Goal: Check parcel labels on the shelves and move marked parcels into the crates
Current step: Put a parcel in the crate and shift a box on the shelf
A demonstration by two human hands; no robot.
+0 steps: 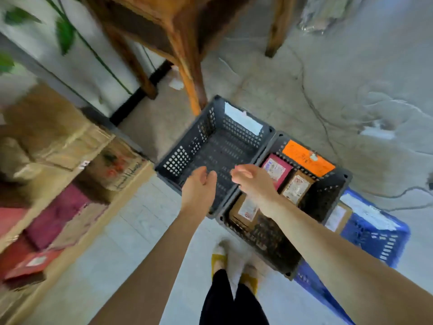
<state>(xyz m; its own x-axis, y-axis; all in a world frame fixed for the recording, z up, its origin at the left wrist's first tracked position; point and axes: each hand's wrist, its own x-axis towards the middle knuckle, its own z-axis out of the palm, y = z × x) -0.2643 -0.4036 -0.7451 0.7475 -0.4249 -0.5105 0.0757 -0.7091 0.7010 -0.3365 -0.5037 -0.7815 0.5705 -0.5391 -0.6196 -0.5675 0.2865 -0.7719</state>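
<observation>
Both hands empty, each grip slack with fingers loosely curled: left hand [199, 184] over the bare grey crate [185, 159] at frame centre, right hand [254, 181] over the orange-tagged crate [328, 195] holding three sorted parcels [296, 187]. Shelf parcels [58, 214] lie on the shelves [121, 198] at frame left, blurred, labels unreadable. I judge them light, boxes stiff and mailers soft, so I'd pinch across opposite edges, label up.

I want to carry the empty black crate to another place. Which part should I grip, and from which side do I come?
Probably from above, by the two short rims of the empty black crate: the far one with the white label and the near one. Its right long wall sits against the neighbouring crate, leaving the fingers little room there.
</observation>
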